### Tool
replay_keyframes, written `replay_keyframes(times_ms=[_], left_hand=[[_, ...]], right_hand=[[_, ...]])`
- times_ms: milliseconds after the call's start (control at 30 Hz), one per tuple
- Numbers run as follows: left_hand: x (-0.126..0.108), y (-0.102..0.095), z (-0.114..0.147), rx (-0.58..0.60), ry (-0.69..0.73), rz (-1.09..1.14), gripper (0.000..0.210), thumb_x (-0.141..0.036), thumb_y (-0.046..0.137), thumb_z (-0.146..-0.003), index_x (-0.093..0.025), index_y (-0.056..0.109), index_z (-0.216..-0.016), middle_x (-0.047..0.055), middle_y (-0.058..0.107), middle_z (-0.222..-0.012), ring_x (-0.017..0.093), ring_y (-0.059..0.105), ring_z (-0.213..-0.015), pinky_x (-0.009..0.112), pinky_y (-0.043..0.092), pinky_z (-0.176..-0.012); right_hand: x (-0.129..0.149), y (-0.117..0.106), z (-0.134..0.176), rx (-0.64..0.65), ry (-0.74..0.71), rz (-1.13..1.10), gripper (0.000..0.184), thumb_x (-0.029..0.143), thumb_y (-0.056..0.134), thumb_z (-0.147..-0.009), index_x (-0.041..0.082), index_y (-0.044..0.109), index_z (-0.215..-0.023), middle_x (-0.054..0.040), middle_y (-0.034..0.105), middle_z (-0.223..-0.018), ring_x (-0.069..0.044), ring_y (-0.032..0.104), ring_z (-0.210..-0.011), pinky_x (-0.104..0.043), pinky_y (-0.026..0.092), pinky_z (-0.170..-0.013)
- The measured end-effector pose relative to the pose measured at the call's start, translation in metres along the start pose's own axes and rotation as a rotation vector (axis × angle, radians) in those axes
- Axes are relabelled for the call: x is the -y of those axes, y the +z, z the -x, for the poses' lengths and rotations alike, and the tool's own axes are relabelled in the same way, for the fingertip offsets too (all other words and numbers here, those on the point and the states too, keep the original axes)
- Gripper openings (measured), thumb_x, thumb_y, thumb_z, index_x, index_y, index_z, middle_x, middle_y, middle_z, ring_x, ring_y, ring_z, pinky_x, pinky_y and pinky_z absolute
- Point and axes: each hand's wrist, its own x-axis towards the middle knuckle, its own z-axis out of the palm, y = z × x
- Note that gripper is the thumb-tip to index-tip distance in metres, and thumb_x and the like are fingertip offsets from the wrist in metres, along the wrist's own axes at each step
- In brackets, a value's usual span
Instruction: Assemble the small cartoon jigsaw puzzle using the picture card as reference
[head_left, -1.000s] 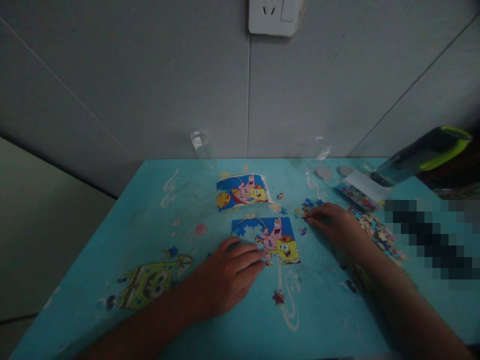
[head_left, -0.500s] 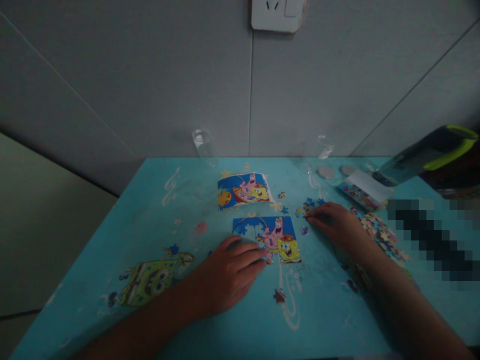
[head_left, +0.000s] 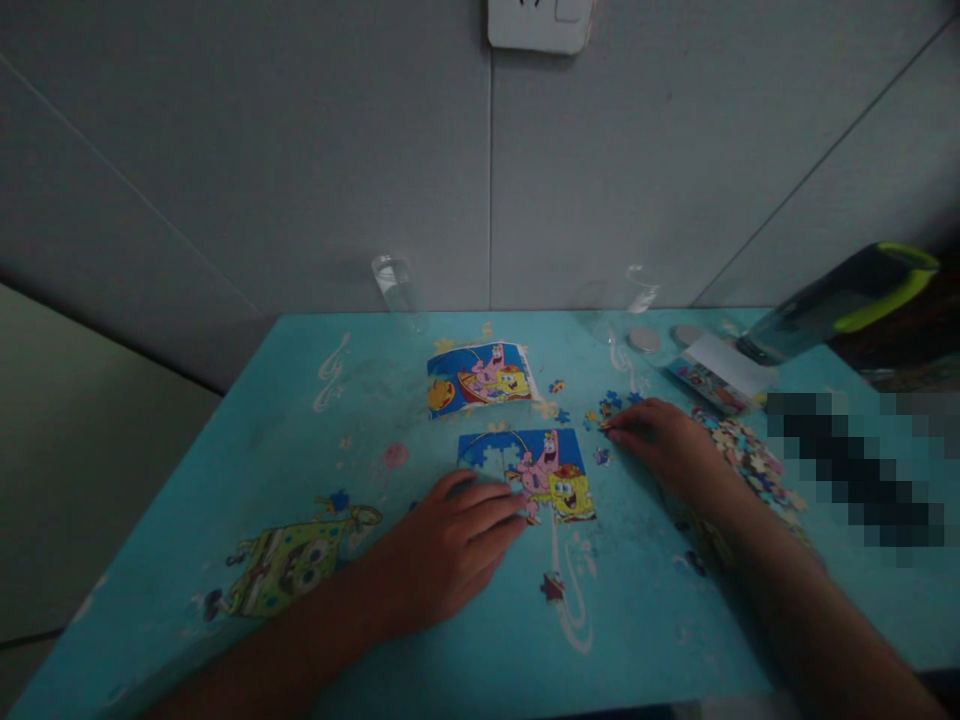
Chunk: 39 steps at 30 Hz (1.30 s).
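A partly joined jigsaw puzzle (head_left: 570,485) with cartoon figures lies in the middle of the table, with a gap in its left part. My left hand (head_left: 469,535) rests flat, fingers stretched out, its fingertips over the puzzle's lower left part. To the right of the puzzle, my right hand (head_left: 664,440) pinches a small dark puzzle piece (head_left: 604,428) between thumb and forefinger, close to the table. Several loose blue pieces (head_left: 613,402) lie just beyond those fingertips. A printed reference picture (head_left: 484,380) of the same scene lies behind the puzzle.
A heap of puzzle pieces (head_left: 750,455) lies beyond my right forearm. Farther back are a folded card (head_left: 724,375), round lids (head_left: 643,340), clear containers (head_left: 397,290) and a dark bottle (head_left: 832,305). A single brown piece (head_left: 553,587) lies near the front. A wall closes off the back.
The whole view has shifted slightly, so things appear a little farther left. Both hands keep nearly the same place and pose on the table.
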Motion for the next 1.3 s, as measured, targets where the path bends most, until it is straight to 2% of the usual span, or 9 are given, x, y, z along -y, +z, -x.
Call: replay_keyframes(times_ms=[233,367,467,667,967,1167,1300], left_hand=[[0.0,0.001,0.001,-0.002,0.003,-0.009,0.039,-0.019,0.051,-0.102,-0.019,0.055,-0.141,0.005,0.059,-0.147,0.022,0.051,-0.136,0.047,0.033,-0.117],[0.0,0.002,0.002,0.002,0.002,-0.004,0.038,-0.019,0.052,-0.102,-0.019,0.056,-0.14,0.006,0.059,-0.146,0.023,0.051,-0.136,0.048,0.033,-0.117],[0.0,0.001,0.002,-0.007,0.001,0.001,0.039,-0.019,0.053,-0.101,-0.019,0.056,-0.14,0.006,0.059,-0.145,0.022,0.052,-0.135,0.047,0.034,-0.116],[0.0,-0.001,0.001,0.006,-0.002,0.012,0.039,-0.018,0.053,-0.101,-0.019,0.056,-0.14,0.006,0.059,-0.146,0.023,0.051,-0.135,0.048,0.035,-0.116],[0.0,0.001,0.002,0.022,-0.003,0.021,0.04,-0.02,0.051,-0.102,-0.018,0.054,-0.142,0.006,0.058,-0.147,0.023,0.049,-0.137,0.048,0.031,-0.117],[0.0,0.0,0.002,0.01,-0.013,0.029,0.036,-0.019,0.05,-0.103,-0.02,0.057,-0.139,0.006,0.058,-0.147,0.022,0.05,-0.137,0.047,0.032,-0.116],[0.0,0.0,0.0,-0.011,-0.019,0.054,0.036,-0.018,0.052,-0.101,-0.021,0.059,-0.137,0.005,0.06,-0.145,0.021,0.052,-0.135,0.044,0.034,-0.115]], right_hand=[[0.003,0.0,0.0,-0.017,-0.009,-0.039,0.015,0.032,0.066,-0.09,0.023,0.077,-0.095,-0.0074,0.071,-0.1,-0.026,0.067,-0.093,-0.042,0.052,-0.088],[0.005,-0.004,0.001,-0.006,-0.041,-0.086,0.022,0.029,0.058,-0.095,0.022,0.078,-0.101,-0.0095,0.073,-0.106,-0.026,0.068,-0.095,-0.042,0.053,-0.091],[0.006,-0.006,0.002,-0.026,-0.033,-0.064,0.027,0.031,0.056,-0.096,0.024,0.078,-0.108,-0.0097,0.073,-0.108,-0.026,0.069,-0.094,-0.043,0.055,-0.089],[0.005,-0.002,0.003,-0.011,-0.056,-0.001,0.03,0.04,0.064,-0.092,0.026,0.079,-0.114,-0.0088,0.072,-0.11,-0.027,0.069,-0.096,-0.043,0.055,-0.087],[0.005,-0.001,0.002,-0.018,-0.043,0.027,0.019,0.04,0.066,-0.09,0.026,0.079,-0.096,-0.0061,0.074,-0.103,-0.027,0.069,-0.095,-0.044,0.052,-0.089],[0.023,-0.013,0.01,-0.049,0.099,-0.075,0.021,0.042,0.067,-0.09,0.026,0.079,-0.092,-0.0032,0.077,-0.084,-0.022,0.07,-0.073,-0.035,0.054,-0.071],[0.051,-0.018,0.021,0.093,0.086,-0.301,0.018,0.041,0.068,-0.09,0.028,0.08,-0.093,-0.0016,0.08,-0.093,-0.022,0.074,-0.08,-0.032,0.058,-0.07]])
